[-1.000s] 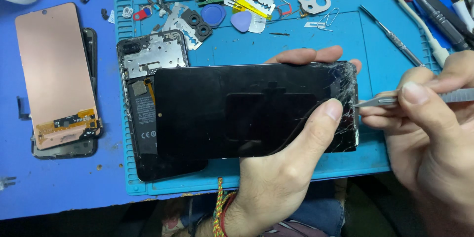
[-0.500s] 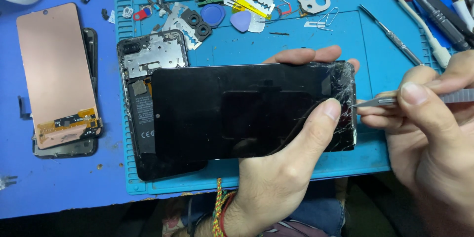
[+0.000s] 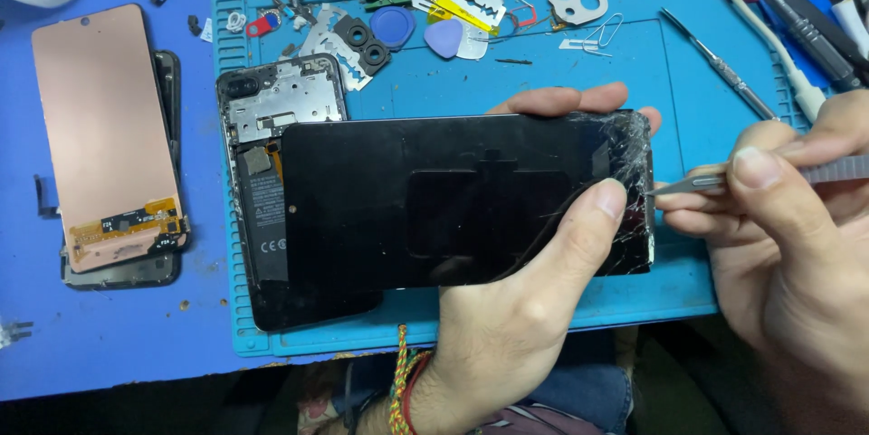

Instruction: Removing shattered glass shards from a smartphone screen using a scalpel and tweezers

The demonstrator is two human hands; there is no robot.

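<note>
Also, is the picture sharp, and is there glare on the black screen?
Head view: sharp and evenly lit; the screen shows only dim reflections, no strong glare, and its cracks by the tweezers read clearly. The right hand is slightly soft and cut by the frame edge.

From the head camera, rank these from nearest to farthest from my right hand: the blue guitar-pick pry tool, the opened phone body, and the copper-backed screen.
Measured from the right hand:
1. Blue pry pick, up on the mat, left of the hand.
2. Opened phone body, farther left, partly under the cracked screen.
3. Copper-backed screen, far left, off the mat.
</note>
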